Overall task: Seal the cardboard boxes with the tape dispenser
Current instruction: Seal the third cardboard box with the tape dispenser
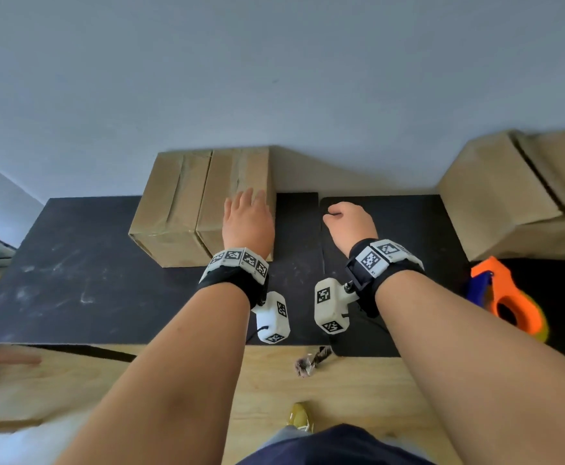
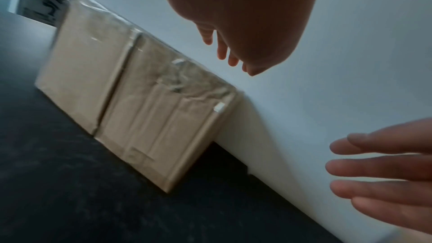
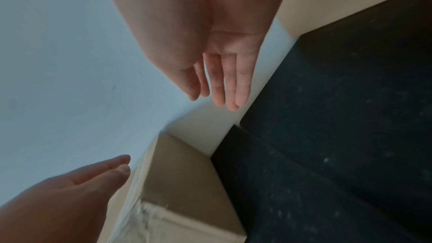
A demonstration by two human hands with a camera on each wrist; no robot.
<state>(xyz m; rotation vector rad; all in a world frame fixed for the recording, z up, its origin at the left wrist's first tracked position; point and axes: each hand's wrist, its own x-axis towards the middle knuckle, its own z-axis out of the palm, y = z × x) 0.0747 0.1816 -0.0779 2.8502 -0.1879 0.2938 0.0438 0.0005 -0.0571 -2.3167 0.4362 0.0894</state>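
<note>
Dark matting (image 1: 73,280) covers the bench against a pale wall (image 1: 274,62), with bare wood nearer the body. At far left a blurred hand-like shape is cut off by the frame and cannot be identified. Next, a taped box (image 1: 180,209) stands against the wall; the left hand (image 1: 248,223) is seen over its right part, fingers straight and holding nothing (contact with the lid cannot be confirmed). The right hand (image 1: 349,223) hovers over the mat beside it, also holding nothing; its fingers look tucked from above but extended in the wrist view. Further right, a second box (image 1: 509,196) shows an open seam, and the orange tape dispenser (image 1: 506,297) lies just before it, untouched. The dispenser is judged best taken by its handle, the open box drawn central and its flaps held flush before tape is run. That box's far side is blurred and cropped.
</note>
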